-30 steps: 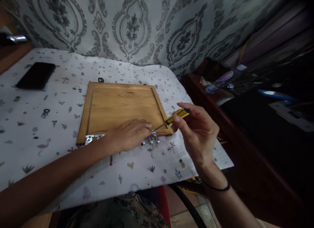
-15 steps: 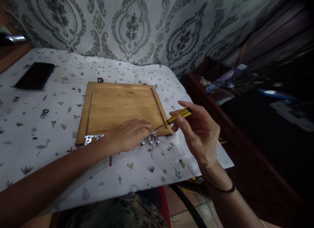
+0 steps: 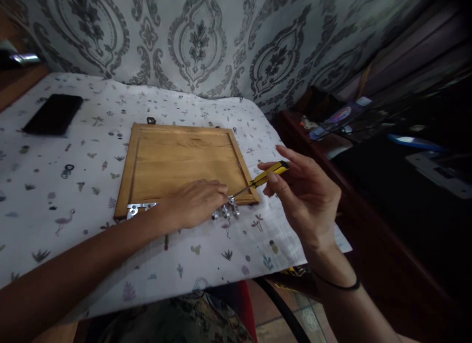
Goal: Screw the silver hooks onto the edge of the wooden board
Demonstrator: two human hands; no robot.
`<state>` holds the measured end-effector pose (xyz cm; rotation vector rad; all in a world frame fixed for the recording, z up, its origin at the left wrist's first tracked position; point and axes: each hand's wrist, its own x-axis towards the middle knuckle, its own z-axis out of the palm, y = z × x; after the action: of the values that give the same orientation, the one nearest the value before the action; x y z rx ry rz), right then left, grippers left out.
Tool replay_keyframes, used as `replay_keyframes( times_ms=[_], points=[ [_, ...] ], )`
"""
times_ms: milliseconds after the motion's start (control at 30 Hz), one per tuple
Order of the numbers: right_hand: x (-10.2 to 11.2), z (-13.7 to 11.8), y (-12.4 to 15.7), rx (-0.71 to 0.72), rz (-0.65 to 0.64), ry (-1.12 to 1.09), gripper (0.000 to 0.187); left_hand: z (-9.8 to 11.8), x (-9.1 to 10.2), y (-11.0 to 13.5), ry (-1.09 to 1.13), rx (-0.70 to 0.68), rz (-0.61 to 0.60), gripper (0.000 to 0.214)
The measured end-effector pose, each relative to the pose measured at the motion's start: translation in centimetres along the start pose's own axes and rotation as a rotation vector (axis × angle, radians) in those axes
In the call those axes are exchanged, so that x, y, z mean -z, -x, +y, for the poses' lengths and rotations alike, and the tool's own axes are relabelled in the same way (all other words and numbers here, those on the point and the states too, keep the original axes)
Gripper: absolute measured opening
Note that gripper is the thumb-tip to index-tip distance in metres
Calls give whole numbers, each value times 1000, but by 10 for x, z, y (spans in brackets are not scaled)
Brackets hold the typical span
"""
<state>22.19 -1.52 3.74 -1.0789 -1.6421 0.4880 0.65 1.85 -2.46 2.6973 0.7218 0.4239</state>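
A framed wooden panel (image 3: 184, 161) lies flat on the table. Silver metal fittings with holes and rounded loops, hinge-like, run along its near edge (image 3: 133, 210). My left hand (image 3: 201, 202) rests across that edge, fingers together, gripping a fitting; the hand and forearm hide the middle of the row. In my right hand (image 3: 308, 195) is a yellow and black screwdriver (image 3: 269, 174), pinched between thumb and fingers, with the index finger lifted off. Its tip meets the fitting at the right (image 3: 231, 200), just beside my left fingertips.
A black phone (image 3: 53, 114) lies at the left of the white patterned tablecloth (image 3: 92, 185). Behind hangs a grey patterned curtain (image 3: 199, 43). On the right, a dark wooden surface holds a clear bottle (image 3: 339, 119) and a blue item (image 3: 416, 142).
My right hand has shifted slightly right, its fingers opening a little around the screwdriver handle. The screwdriver tip and my left hand stay where they were.
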Motion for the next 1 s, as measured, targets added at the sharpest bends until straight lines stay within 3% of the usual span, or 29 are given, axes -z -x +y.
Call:
replay_keyframes(
  times_ms=[400, 567, 700, 1000],
  points=[
    [-3, 3, -1, 22, 112, 25, 21, 0, 0, 1, -5, -5, 11, 25],
    [-1, 0, 1, 31, 59, -6, 35, -1, 1, 1, 15, -2, -1, 25],
    [-1, -1, 2, 6, 45, 23, 26, -2, -2, 1, -1, -7, 15, 24],
    [1, 6, 1, -26, 98, 83, 28, 0, 0, 0, -21, 8, -17, 24]
  ],
)
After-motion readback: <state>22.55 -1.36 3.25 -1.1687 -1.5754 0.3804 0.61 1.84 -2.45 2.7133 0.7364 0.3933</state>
